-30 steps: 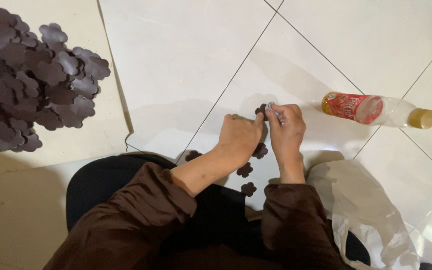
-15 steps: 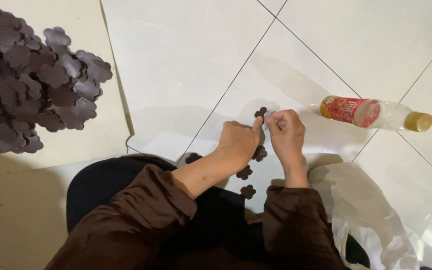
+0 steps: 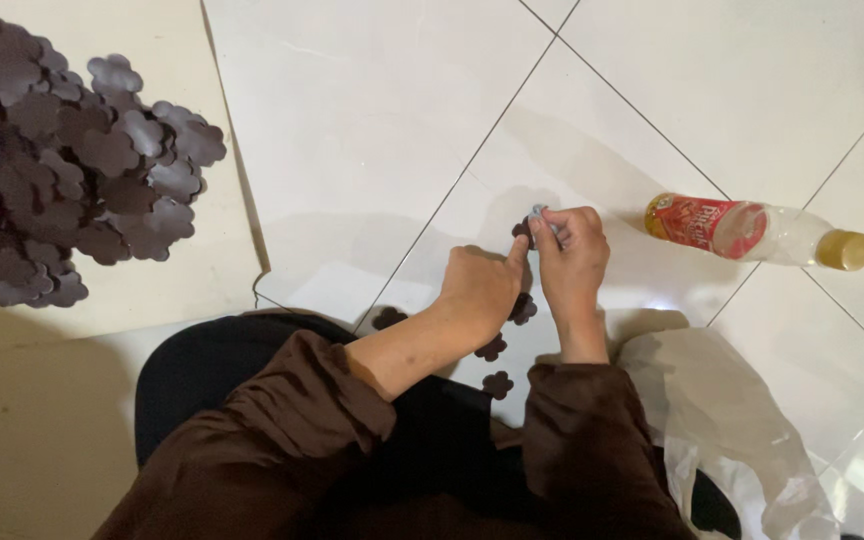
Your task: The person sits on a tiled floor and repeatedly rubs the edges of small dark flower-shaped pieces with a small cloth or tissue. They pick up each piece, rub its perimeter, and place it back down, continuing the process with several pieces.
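Observation:
My left hand [image 3: 480,290] and my right hand [image 3: 572,258] meet over the white tiled floor [image 3: 372,120]. Together they pinch a small dark purple flower-shaped cutout [image 3: 526,229]; my right fingers also grip something small and pale at its top edge, too small to identify. Both arms wear dark brown sleeves. Three more small flower cutouts [image 3: 497,384] lie on the tiles under and beside my left wrist, and another [image 3: 388,318] sits to the left of my forearm.
A big heap of the same dark purple flower cutouts [image 3: 52,180] lies at the far left. A plastic bottle [image 3: 752,230] with a red label lies on its side to the right. A clear plastic bag [image 3: 742,440] rests by my right elbow.
Both hands have stayed together on the cutout, with the fingers shifting slightly around it. The view has drifted a little; nothing else has moved.

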Demonstrator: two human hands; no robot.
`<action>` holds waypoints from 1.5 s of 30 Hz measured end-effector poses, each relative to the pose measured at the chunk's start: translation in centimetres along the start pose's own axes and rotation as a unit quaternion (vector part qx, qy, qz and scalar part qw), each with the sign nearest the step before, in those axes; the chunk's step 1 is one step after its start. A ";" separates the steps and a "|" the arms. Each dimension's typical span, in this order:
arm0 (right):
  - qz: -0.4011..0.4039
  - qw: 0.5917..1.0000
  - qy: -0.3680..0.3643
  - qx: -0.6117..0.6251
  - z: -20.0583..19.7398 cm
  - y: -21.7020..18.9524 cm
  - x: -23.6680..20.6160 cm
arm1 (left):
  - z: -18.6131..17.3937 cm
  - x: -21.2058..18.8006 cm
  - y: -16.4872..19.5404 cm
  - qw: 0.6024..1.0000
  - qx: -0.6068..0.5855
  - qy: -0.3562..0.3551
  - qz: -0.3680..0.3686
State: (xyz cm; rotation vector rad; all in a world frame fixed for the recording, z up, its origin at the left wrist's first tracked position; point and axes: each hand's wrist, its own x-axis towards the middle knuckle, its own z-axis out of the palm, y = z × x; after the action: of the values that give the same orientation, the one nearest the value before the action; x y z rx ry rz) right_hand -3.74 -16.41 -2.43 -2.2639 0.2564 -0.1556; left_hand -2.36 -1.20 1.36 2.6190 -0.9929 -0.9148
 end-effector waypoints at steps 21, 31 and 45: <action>0.048 0.992 -0.035 -0.115 -1.6 1.5 0.7 | -1.0 -0.5 -0.2 1.000 -0.021 -0.003 0.015; 0.040 0.987 0.030 -0.156 -5.0 2.1 0.5 | 0.2 0.5 -0.1 1.000 0.006 0.005 0.023; 0.243 0.962 -0.062 -0.106 -11.6 4.0 -0.6 | 1.8 1.9 -0.8 0.999 -0.015 0.013 0.030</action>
State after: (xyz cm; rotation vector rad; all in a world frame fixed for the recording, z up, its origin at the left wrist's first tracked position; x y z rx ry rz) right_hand -7.17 -27.36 2.04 -2.3346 0.7819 0.2825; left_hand -1.97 -1.75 -1.29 2.5554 -1.0361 -0.8738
